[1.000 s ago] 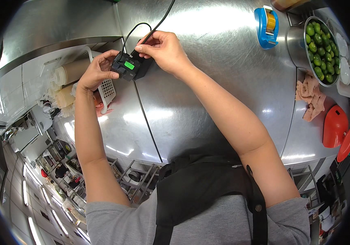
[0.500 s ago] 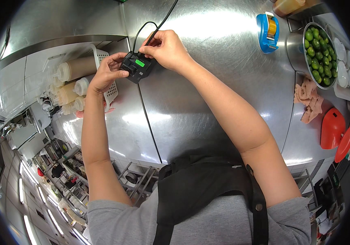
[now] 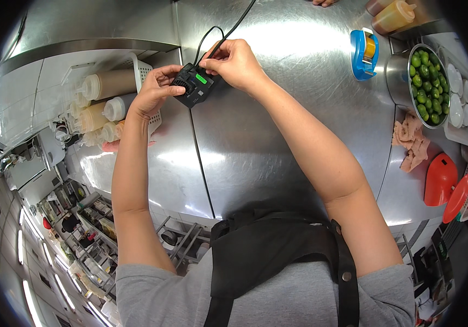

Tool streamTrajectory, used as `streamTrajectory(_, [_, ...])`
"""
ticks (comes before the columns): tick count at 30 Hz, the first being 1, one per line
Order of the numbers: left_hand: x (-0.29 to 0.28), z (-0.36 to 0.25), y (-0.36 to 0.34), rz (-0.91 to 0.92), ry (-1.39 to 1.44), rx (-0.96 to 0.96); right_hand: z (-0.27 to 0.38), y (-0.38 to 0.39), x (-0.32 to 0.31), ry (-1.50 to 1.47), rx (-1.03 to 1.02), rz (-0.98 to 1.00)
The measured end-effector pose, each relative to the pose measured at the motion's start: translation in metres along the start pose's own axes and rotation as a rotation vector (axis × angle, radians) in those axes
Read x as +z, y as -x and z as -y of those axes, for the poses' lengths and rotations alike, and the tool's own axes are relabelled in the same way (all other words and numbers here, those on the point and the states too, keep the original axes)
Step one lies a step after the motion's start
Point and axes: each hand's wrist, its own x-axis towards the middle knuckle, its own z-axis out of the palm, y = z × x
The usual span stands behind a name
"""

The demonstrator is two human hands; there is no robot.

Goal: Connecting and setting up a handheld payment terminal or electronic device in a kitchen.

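The step looks like cable-handling: the left hand (image 3: 156, 91) grips a black box (image 3: 195, 87) near the white basket (image 3: 143, 71) — the right hand (image 3: 238, 66) pinches the black cable (image 3: 240, 23) (its end hidden) — so moving next calls for steadiness.

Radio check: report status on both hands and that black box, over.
Left hand gripping black box. Right hand pinching black cable at the box. Another person's hand at the top edge of view, clear of the box.
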Motion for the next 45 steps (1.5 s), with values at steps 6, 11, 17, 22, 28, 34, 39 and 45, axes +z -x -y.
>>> streamTrajectory(6, [0.001,-0.007,-0.007,-0.042,-0.035,-0.057,-0.017,-0.007,-0.003,0.045,0.010,-0.043])
streamTrajectory(11, [-0.003,-0.008,-0.012,-0.052,-0.181,-0.060,-0.031,0.017,-0.023,0.112,-0.010,-0.359])
streamTrajectory(17, [-0.006,-0.005,-0.013,-0.047,-0.155,-0.072,-0.050,0.077,-0.044,0.154,-0.054,-0.359])
streamTrajectory(22, [-0.009,-0.002,-0.014,-0.068,-0.127,-0.060,-0.054,0.094,-0.045,0.484,-0.339,-0.174])
streamTrajectory(28, [-0.006,-0.004,-0.009,-0.084,-0.290,-0.048,-0.056,0.095,-0.040,0.591,-0.396,-0.177])
streamTrajectory(34, [-0.004,0.011,-0.002,-0.177,-0.218,-0.119,-0.064,0.091,-0.035,0.626,-0.439,-0.161])
streamTrajectory(39, [0.023,0.001,0.054,-0.328,-0.291,0.036,-0.059,0.088,-0.043,0.647,-0.419,-0.120])
streamTrajectory(45, [0.063,0.064,0.229,-0.300,-0.353,0.126,-0.058,0.074,-0.055,0.666,-0.216,0.008])
